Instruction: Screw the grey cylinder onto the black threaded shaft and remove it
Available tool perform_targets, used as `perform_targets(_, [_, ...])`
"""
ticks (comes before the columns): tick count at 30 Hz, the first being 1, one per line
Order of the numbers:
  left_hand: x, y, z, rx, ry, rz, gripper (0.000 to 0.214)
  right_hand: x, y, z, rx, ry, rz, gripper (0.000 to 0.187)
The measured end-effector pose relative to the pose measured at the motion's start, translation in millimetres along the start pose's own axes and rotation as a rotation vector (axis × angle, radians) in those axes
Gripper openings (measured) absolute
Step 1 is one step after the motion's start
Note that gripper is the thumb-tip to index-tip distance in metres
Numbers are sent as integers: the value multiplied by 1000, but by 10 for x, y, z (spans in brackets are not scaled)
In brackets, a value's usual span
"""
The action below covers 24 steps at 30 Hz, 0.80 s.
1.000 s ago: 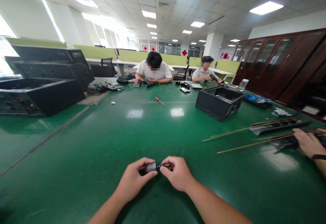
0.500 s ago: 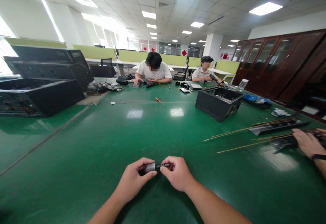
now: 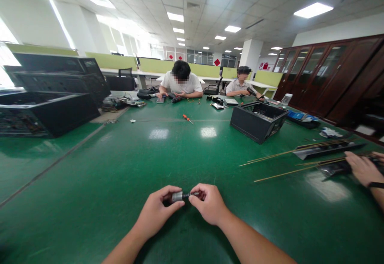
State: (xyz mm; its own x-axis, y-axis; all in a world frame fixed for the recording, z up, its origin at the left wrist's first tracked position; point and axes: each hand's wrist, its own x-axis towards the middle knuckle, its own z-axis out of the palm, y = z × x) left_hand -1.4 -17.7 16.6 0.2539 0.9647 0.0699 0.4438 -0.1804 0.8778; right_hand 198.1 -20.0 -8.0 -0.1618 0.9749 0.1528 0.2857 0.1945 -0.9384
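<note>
Low in the middle of the view, both of my hands meet at a small two-part piece above the green table. My left hand point(image 3: 158, 211) is closed around a silver metal cylinder point(image 3: 177, 196), its thumb and fingers on either side. From the cylinder's right end a dark, ridged shaft point(image 3: 186, 195) points towards my right hand point(image 3: 210, 205). The right thumb and fingertips pinch that shaft, and its tip shows slightly past them. Whether the two parts are joined I cannot tell, since fingers cover much of them.
An orange-handled screwdriver point(image 3: 186, 118) lies ahead on the green table point(image 3: 135, 160). Black computer cases stand at left point(image 3: 72, 112) and right point(image 3: 255, 126). Thin rods point(image 3: 285, 174) lie at right near another person's hand point(image 3: 361, 168). Two people sit across.
My hands and the piece between them stay practically where they were. At right, the lowest thin rod has shifted very slightly to the left.
</note>
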Motion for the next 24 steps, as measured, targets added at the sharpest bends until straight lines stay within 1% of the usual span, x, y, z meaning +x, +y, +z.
perform_targets(4, [-2, 0, -7, -6, 1, 4, 30, -3, -4, -8, 9, -6, 7, 10])
perform_targets(9, [-2, -4, -14, 5, 10, 14, 29, 0, 4, -8, 19, -9, 16, 14])
perform_targets(24, [6, 4, -1, -27, 37, 8, 29, 6, -11, -29, 88, 5, 29, 8])
